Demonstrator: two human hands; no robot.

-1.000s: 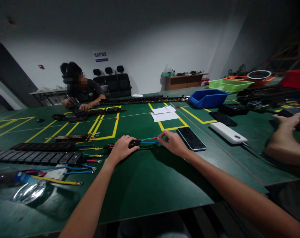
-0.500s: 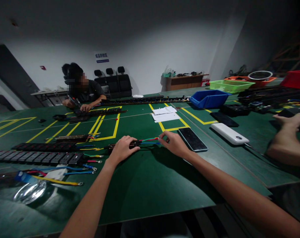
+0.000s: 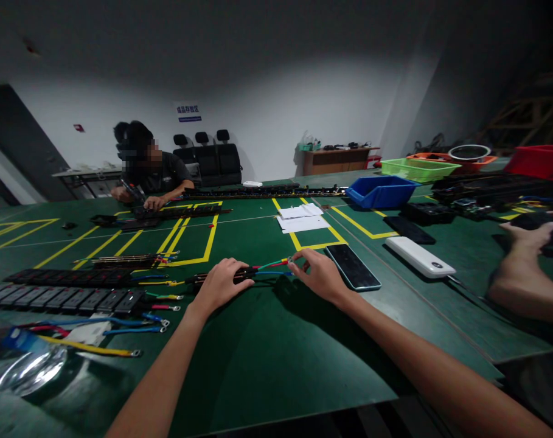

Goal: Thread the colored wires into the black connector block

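My left hand (image 3: 225, 281) is closed over a dark bundle of strips (image 3: 203, 277), which lies on the green table (image 3: 239, 365). Coloured wires, among them a green wire (image 3: 271, 264) and a blue wire (image 3: 274, 273), stick out of the bundle to the right. At their tips my right hand (image 3: 313, 272) pinches the wire ends between thumb and fingers. A phone (image 3: 353, 266) lies just right of that hand. Left of my left hand are rows of black socket strips (image 3: 75, 299) with lugged wire ends.
Papers (image 3: 302, 218), a white power bank (image 3: 420, 257) and a blue bin (image 3: 381, 191) are on the table. A person (image 3: 155, 170) works across at the left; another person's hand (image 3: 529, 234) is at the right edge. A clear round wrapper (image 3: 32, 368) lies near left.
The view has shifted slightly, so most things sit a little lower and further left. Both my hands keep their places on the bundle and wires, and the wire tips are spread slightly more.
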